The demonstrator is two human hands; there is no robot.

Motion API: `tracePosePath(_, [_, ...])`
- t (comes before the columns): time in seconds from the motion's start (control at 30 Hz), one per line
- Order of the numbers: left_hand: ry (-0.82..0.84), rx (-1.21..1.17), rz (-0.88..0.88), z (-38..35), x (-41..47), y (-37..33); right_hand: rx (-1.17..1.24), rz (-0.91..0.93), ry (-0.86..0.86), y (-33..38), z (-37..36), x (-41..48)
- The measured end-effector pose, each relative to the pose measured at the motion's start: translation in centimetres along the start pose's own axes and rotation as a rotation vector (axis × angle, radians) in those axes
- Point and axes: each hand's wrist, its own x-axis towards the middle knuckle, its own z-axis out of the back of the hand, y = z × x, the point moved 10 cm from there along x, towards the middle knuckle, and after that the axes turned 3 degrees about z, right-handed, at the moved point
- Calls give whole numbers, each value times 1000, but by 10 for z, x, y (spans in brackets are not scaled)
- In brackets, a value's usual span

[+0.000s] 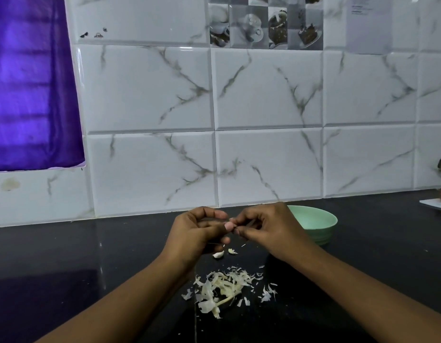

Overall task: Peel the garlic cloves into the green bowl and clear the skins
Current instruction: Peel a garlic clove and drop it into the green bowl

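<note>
My left hand (198, 231) and my right hand (266, 231) meet fingertip to fingertip above the black counter, pinching a small garlic clove (229, 226) between them; the clove is mostly hidden by the fingers. The green bowl (318, 224) stands just behind my right hand, partly covered by it, and its inside looks bare where it shows. Two loose garlic cloves (219, 254) lie on the counter under my hands. A heap of pale garlic skins (226, 288) is spread on the counter nearer to me, between my forearms.
The black counter (90, 256) runs back to a white marble-tiled wall (264, 157). A purple curtain (28, 82) hangs at the far left. At the right edge a white plate (437, 204) with something on it is cut off by the frame.
</note>
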Motion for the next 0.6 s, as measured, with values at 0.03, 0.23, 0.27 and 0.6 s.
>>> tracePosePath(0.03, [-1, 20, -19, 1, 0, -2, -8, 14, 1, 3, 0, 0])
tracePosePath(0.23, [21, 47, 13, 2, 5, 1, -7, 95, -65, 6, 6, 0])
tracePosePath(0.27, [16, 46, 19, 3, 5, 2, -32, 107, -67, 7, 6, 0])
tracePosePath(0.6, [89, 283, -123, -6, -4, -11, 136, -113, 22, -6, -2, -4])
